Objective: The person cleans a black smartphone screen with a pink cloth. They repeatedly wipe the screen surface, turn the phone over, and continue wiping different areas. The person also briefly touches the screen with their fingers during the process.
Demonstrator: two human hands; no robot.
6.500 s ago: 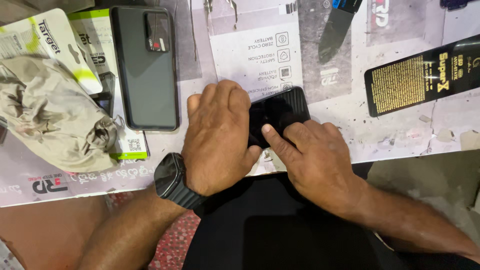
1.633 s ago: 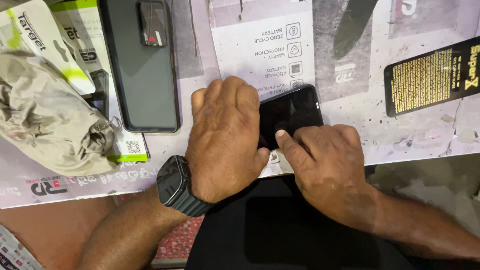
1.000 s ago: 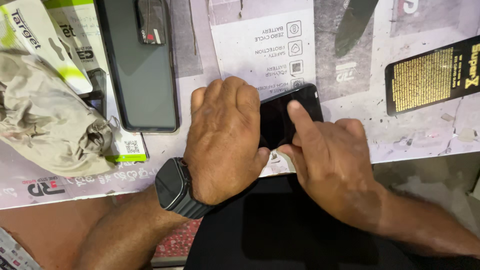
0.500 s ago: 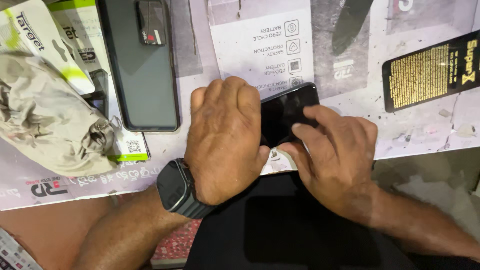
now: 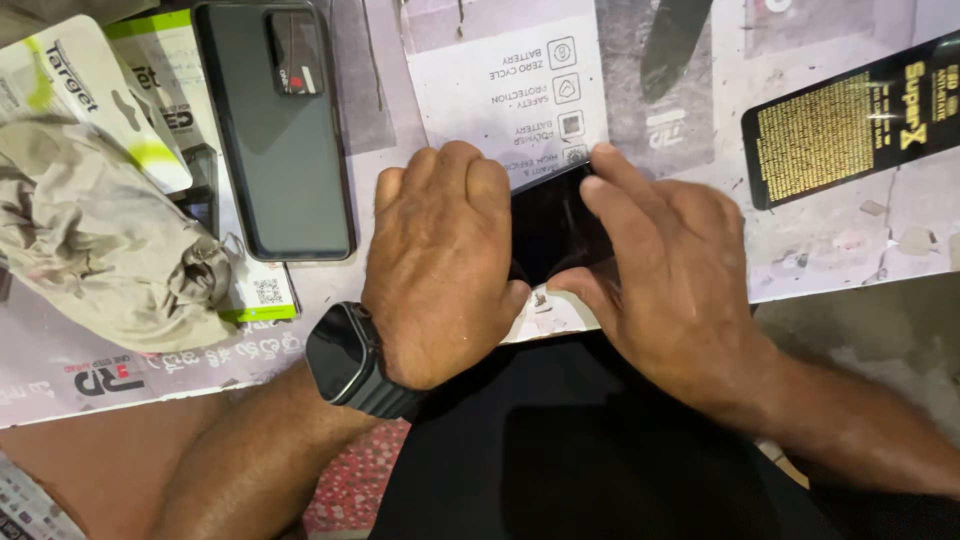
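Note:
A black phone (image 5: 552,232) lies glossy side up on the paper-covered bench, between my two hands. My left hand (image 5: 443,262), with a black smartwatch (image 5: 345,357) on its wrist, lies flat over the phone's left part and pins it down. My right hand (image 5: 665,268) covers the phone's right part, fingers spread across the glass and thumb at its near edge. Only the middle strip of the phone shows.
A second dark phone (image 5: 275,130) lies back up at the upper left, beside a crumpled grey cloth (image 5: 110,240) and green-and-white cardboard packs (image 5: 165,90). A black and gold packet (image 5: 850,120) lies at the right. A dark tool (image 5: 672,42) rests at the top.
My right hand has slid up and over the phone, from one finger pressing the glass to the whole hand spread across it. My left hand has stayed in place.

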